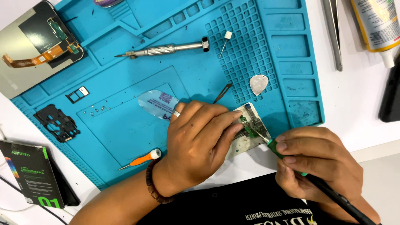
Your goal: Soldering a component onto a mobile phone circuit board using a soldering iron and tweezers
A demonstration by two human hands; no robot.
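Near the mat's (125,137) right edge, my left hand (196,146) fingers pin the small circuit board (246,133); light, fragile, edges only. Right hand (316,162) fingers pinch the soldering iron (291,160).

A matt blue silicone work mat (125,129) with moulded compartments lies on a smooth white tabletop (366,125). A shiny knurled metal screwdriver (164,49), a dull metal triangular pick (258,84) and a glossy clear plastic film (158,103) lie on it. Brown wooden bracelet beads (152,188) look smooth.
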